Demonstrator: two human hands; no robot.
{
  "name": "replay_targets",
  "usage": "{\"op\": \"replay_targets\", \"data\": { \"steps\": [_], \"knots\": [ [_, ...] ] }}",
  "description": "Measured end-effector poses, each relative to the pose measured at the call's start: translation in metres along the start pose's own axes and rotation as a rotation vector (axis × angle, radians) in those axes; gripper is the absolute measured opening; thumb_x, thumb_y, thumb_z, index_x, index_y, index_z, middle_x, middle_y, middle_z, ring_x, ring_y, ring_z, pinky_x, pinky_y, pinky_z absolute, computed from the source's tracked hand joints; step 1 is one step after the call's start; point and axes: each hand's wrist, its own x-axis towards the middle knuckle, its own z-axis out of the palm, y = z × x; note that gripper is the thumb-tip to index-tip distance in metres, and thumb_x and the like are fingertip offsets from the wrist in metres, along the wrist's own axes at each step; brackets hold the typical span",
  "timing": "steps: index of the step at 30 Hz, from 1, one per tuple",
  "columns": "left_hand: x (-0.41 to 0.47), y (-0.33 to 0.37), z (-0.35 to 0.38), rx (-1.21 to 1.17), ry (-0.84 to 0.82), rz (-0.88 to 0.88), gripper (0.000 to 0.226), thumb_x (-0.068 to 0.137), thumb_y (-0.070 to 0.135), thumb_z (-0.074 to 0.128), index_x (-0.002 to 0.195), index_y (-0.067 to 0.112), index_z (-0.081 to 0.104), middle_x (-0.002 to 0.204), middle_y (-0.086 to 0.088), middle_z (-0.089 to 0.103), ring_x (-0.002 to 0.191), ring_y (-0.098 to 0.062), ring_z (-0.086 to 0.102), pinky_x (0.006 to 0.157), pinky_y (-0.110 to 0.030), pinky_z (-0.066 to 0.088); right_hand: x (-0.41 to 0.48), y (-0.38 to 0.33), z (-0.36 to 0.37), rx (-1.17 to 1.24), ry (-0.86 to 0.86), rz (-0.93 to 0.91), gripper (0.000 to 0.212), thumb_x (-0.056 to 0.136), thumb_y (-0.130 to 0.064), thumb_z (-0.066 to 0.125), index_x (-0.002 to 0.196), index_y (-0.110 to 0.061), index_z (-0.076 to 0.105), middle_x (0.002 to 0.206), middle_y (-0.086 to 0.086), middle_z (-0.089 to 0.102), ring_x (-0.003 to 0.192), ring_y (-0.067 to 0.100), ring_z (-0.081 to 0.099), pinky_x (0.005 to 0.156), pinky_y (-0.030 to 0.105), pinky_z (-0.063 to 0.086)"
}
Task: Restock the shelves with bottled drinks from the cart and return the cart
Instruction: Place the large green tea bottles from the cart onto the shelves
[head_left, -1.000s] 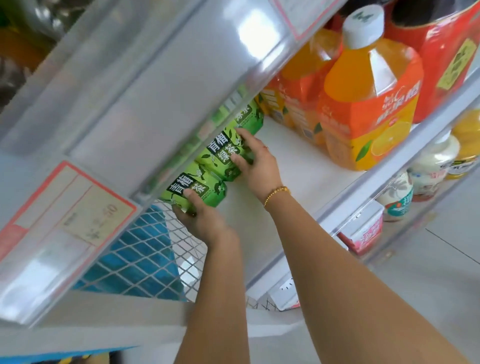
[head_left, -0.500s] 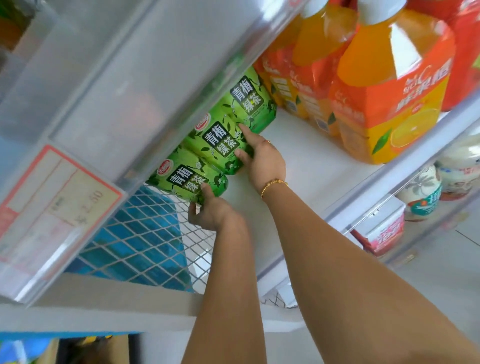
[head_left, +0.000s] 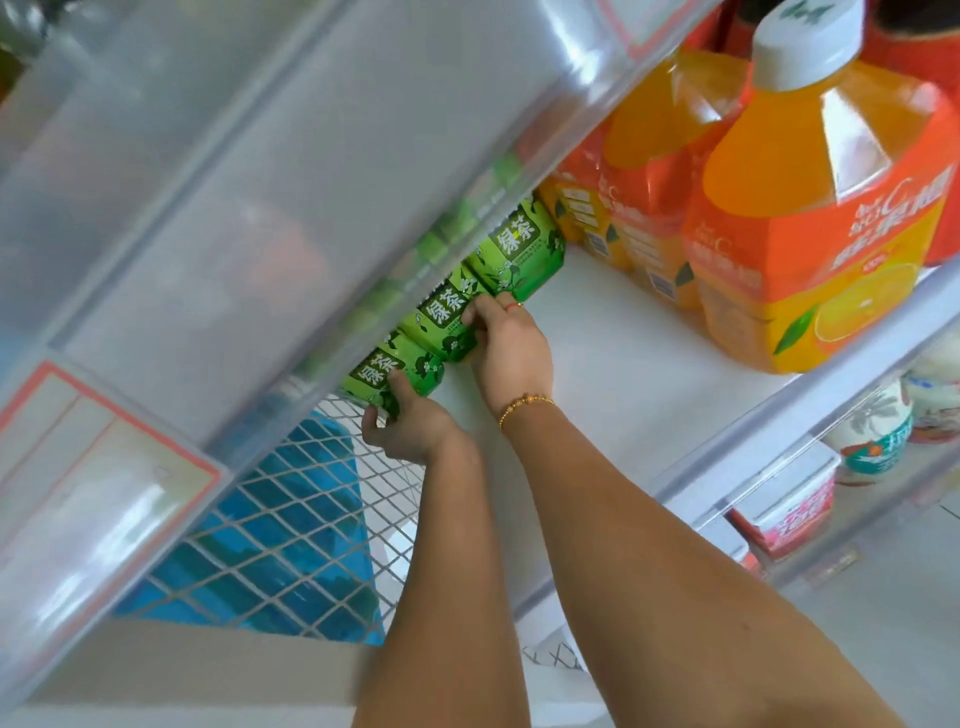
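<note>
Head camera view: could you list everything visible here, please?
green tea bottles: three, green, in a row on the shelf's left
orange juice bottles: three visible, orange, shelf's right
white shelf: one, white, centre
price tag: one, pink-bordered, upper rail, left
wire mesh: one, white, lower left, blue shapes behind
cartons: at least one, red and white, lower shelf
bracelet: one, gold, right wrist
left hand: grips nearest green bottle
right hand: grips middle green bottle
</note>
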Motion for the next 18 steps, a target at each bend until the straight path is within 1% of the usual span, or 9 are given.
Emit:
{"op": "replay_targets", "data": {
  "steps": [2, 5, 8, 10, 11, 12, 14, 16, 18],
  "knots": [
    [0.004, -0.005, 0.0, -0.007, 0.0, 0.021, 0.052, 0.084, 0.019, 0.069, 0.127, 0.01, 0.043, 0.115, -0.009, 0.052, 0.089, -0.02, 0.054, 0.068, -0.024, 0.043, 0.001, 0.001, 0.002, 0.033, 0.024, -0.025, 0.035, 0.073, 0.01, 0.048, 0.094, -0.016, 0.061, 0.094, 0.005, 0.056, 0.087, 0.026, 0.052, 0.064, 0.031, 0.044],
    [0.005, -0.009, 0.001, -0.01, -0.016, 0.052, 0.053, 0.083, 0.014, 0.069, 0.13, 0.012, 0.043, 0.118, -0.007, 0.052, 0.097, -0.022, 0.058, 0.08, -0.029, 0.049, 0.0, 0.003, 0.0, 0.067, 0.0, -0.026, 0.04, 0.071, 0.013, 0.048, 0.096, -0.014, 0.063, 0.097, 0.006, 0.058, 0.091, 0.027, 0.053, 0.069, 0.032, 0.046],
    [0.0, -0.011, -0.009, 0.062, -0.179, 0.05, 0.058, 0.086, 0.001, 0.061, 0.139, 0.008, 0.037, 0.126, -0.007, 0.051, 0.109, -0.021, 0.056, 0.091, -0.029, 0.048, -0.002, 0.0, -0.014, 0.068, -0.14, 0.024, 0.045, 0.074, 0.014, 0.046, 0.108, -0.01, 0.064, 0.11, 0.01, 0.058, 0.103, 0.029, 0.053, 0.082, 0.029, 0.041],
    [-0.006, -0.009, -0.024, 0.104, -0.283, -0.019, 0.054, 0.086, -0.004, 0.056, 0.137, 0.005, 0.041, 0.126, -0.015, 0.055, 0.105, -0.023, 0.057, 0.082, -0.03, 0.051, -0.008, -0.007, -0.034, 0.048, -0.305, 0.118, 0.046, 0.081, 0.009, 0.045, 0.119, -0.01, 0.062, 0.125, 0.013, 0.055, 0.116, 0.028, 0.051, 0.096, 0.025, 0.036],
    [-0.013, -0.005, -0.034, 0.104, -0.303, -0.066, 0.047, 0.086, -0.004, 0.055, 0.132, 0.003, 0.046, 0.118, -0.019, 0.059, 0.096, -0.023, 0.058, 0.073, -0.027, 0.051, -0.012, -0.01, -0.047, 0.042, -0.353, 0.167, 0.044, 0.083, 0.006, 0.045, 0.12, -0.01, 0.062, 0.127, 0.013, 0.056, 0.118, 0.027, 0.051, 0.099, 0.024, 0.035],
    [-0.025, 0.002, -0.044, 0.11, -0.323, -0.104, 0.035, 0.088, -0.003, 0.053, 0.122, 0.003, 0.053, 0.103, -0.018, 0.062, 0.085, -0.022, 0.058, 0.066, -0.023, 0.049, -0.018, -0.016, -0.062, 0.036, -0.366, 0.197, 0.039, 0.085, 0.002, 0.047, 0.117, -0.009, 0.064, 0.123, 0.013, 0.06, 0.114, 0.028, 0.054, 0.098, 0.026, 0.038],
    [-0.06, 0.02, -0.064, 0.231, -0.442, -0.081, 0.009, 0.091, 0.004, 0.051, 0.089, 0.006, 0.059, 0.073, -0.007, 0.058, 0.06, -0.011, 0.056, 0.054, -0.021, 0.046, -0.029, -0.033, -0.096, 0.018, -0.342, 0.204, 0.021, 0.087, -0.006, 0.051, 0.099, -0.007, 0.069, 0.103, 0.012, 0.069, 0.099, 0.029, 0.06, 0.087, 0.03, 0.045],
    [-0.102, 0.034, -0.089, 0.442, -0.619, 0.015, 0.026, 0.093, 0.014, 0.052, 0.067, 0.011, 0.053, 0.052, 0.002, 0.047, 0.042, -0.01, 0.042, 0.044, -0.021, 0.036, -0.044, -0.054, -0.134, -0.004, -0.333, 0.212, 0.016, 0.088, -0.017, 0.058, 0.074, -0.011, 0.063, 0.079, 0.009, 0.066, 0.081, 0.027, 0.058, 0.071, 0.029, 0.042],
    [-0.14, 0.045, -0.117, 0.579, -0.821, 0.083, 0.041, 0.092, 0.023, 0.057, 0.055, 0.012, 0.044, 0.046, -0.001, 0.039, 0.045, -0.016, 0.035, 0.046, -0.024, 0.032, -0.064, -0.079, -0.178, -0.002, -0.288, 0.256, 0.031, 0.086, -0.027, 0.062, 0.061, -0.018, 0.048, 0.06, -0.003, 0.051, 0.068, 0.02, 0.049, 0.062, 0.027, 0.034]
  ]
}}
